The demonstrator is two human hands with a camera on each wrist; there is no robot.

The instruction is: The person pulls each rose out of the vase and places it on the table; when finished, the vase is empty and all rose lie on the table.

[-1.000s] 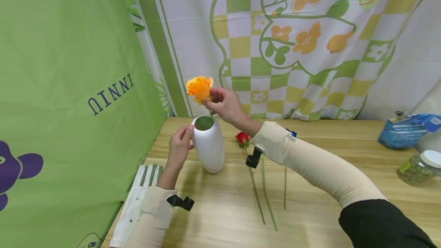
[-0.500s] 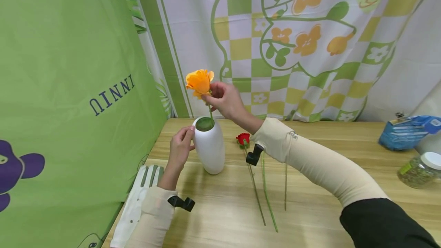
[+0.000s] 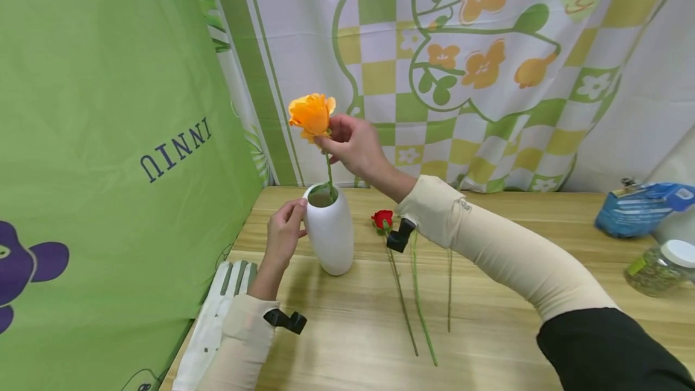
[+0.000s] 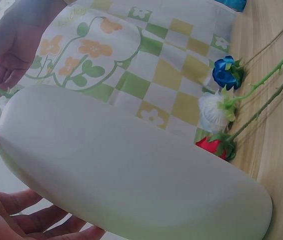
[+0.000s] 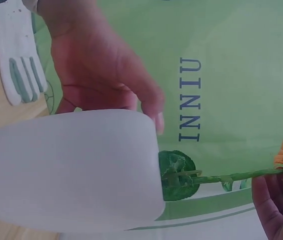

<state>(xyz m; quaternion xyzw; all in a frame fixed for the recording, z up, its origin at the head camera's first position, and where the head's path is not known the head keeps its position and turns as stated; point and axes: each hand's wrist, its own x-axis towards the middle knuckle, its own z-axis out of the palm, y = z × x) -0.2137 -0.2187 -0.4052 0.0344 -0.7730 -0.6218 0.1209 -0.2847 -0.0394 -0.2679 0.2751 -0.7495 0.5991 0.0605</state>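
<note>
A white vase (image 3: 331,237) stands upright on the wooden table. My left hand (image 3: 282,228) steadies it, thumb at the rim and fingers along its side; the left wrist view shows those fingers (image 4: 46,220) against the wall of the vase. Above the mouth, my right hand (image 3: 355,146) pinches an orange rose (image 3: 311,114) just under its bloom. Its green stem (image 5: 241,176) runs down into the vase, and green leaves (image 5: 179,175) show right at the opening. The lower stem is hidden inside.
Right of the vase lie a red rose (image 3: 382,218), a white rose (image 4: 214,111) and a blue rose (image 4: 226,71), stems toward me. A blue bag (image 3: 632,210) and a white-lidded jar (image 3: 659,267) stand far right. Curtains (image 3: 391,77) hang behind; a green cloth (image 3: 136,228) borders the left.
My right hand has risen with the orange rose, so more stem shows and leaves now stand up at the vase mouth. My left hand and the vase have stayed in place.
</note>
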